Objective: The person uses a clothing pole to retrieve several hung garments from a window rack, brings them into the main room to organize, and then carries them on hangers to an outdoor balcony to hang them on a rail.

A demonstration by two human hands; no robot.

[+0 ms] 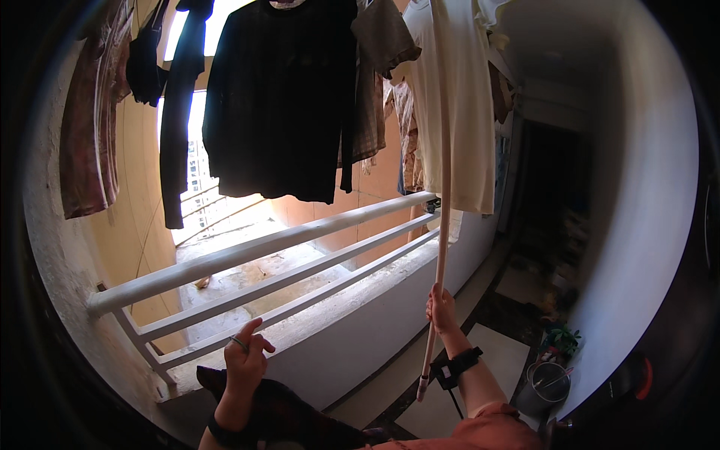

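Note:
My right hand (440,308) grips a long, pale wooden pole (443,242) near its lower end. The pole stands nearly upright and rises in front of a cream-coloured garment (468,124); its top is out of view. My left hand (246,351) is raised before the white railing (270,239), its fingers partly bent and apart, a ring-like band on one finger and nothing held. Above the railing hang a black long-sleeved shirt (278,101), a narrow dark garment (184,124) and a reddish patterned garment (93,135).
A low white wall (388,332) runs below the railing. On the right, a tiled corridor floor (472,365) leads to a dark doorway (548,163). A dark bucket (543,388) and a green potted plant (564,338) stand by the right wall.

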